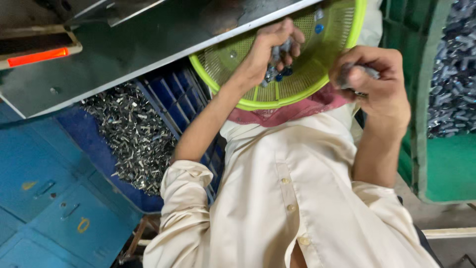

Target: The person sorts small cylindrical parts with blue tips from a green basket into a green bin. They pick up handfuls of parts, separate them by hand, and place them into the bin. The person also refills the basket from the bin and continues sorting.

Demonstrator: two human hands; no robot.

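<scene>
Left hand (pixel 275 47): fingers curled around a clutch of small metal parts (pixel 278 59), inside the lime-green mesh basket (pixel 225 62). Right hand (pixel 374 82): closed in a fist on more grey parts, at the basket's right rim. Basket rests against a cream shirt (pixel 297 188), partly tucked under a grey steel machine table (pixel 134 44). Blue crate (pixel 171 94) holds a heap of shiny metal pieces (pixel 131 134). Green bin (pixel 421 99) at right, piled with similar parts (pixel 453 69).

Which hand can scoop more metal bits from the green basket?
Probably the left hand: it is inside the basket, closed round metal bits. The right hand is beside the rim, gripping grey pieces.
</scene>
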